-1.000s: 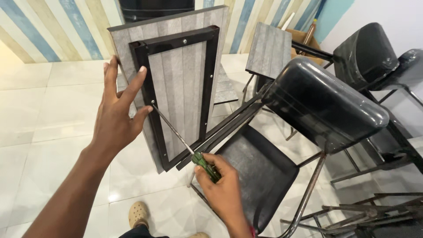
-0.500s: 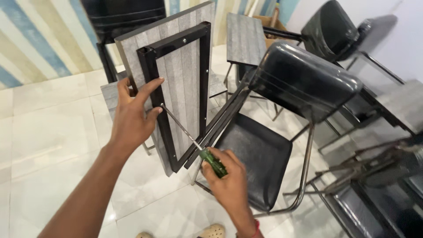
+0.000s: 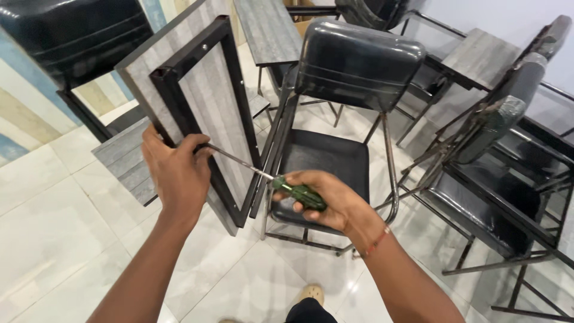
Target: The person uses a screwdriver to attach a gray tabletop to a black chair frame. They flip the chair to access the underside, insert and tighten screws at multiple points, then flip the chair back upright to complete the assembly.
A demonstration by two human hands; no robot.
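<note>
The left hand (image 3: pixel 176 173) has been moved from flat on the grey writing board (image 3: pixel 206 113) to its black frame's (image 3: pixel 233 84) lower-left edge, fingers clenched there; the green-handled screwdriver (image 3: pixel 299 194) is grasped in the right hand (image 3: pixel 332 200), its tip now brought against the frame.

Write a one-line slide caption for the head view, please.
Left hand steadies a grey writing board; right hand drives a green-handled screwdriver into its black frame.

black chairs (image 3: pixel 502 173) – right | striped wall (image 3: pixel 36 113) – left | white tiled floor (image 3: pixel 54 239)
</note>
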